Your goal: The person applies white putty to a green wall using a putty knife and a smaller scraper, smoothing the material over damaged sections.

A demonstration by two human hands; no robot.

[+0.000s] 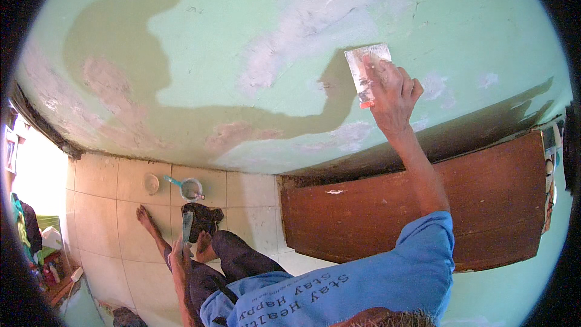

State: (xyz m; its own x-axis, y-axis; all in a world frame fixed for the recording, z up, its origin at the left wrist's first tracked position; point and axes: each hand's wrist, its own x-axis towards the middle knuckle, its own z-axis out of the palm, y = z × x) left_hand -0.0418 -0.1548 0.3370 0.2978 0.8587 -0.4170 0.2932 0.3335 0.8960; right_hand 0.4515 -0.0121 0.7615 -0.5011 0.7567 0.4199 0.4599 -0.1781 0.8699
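Note:
My right hand (397, 94) is raised to the green wall (290, 88) and gripped around a rectangular trowel (361, 75) with an orange-red handle. The trowel's pale-smeared blade is at the wall's surface; whether it touches cannot be made out. Whitish and pinkish filler patches spread over the wall, the largest (321, 9) above the trowel. Low by my thigh, my left hand (179, 258) is closed on a putty knife (187, 225), its greyish blade pointing up.
A bucket (192, 189) with a teal-handled tool and a small round bowl (151, 184) stand on the tiled floor (97, 212) near the wall. A dark cloth-like item (203, 221) lies by my foot. A brown wooden cabinet (411, 206) stands at right; bottles (54, 272) sit far left.

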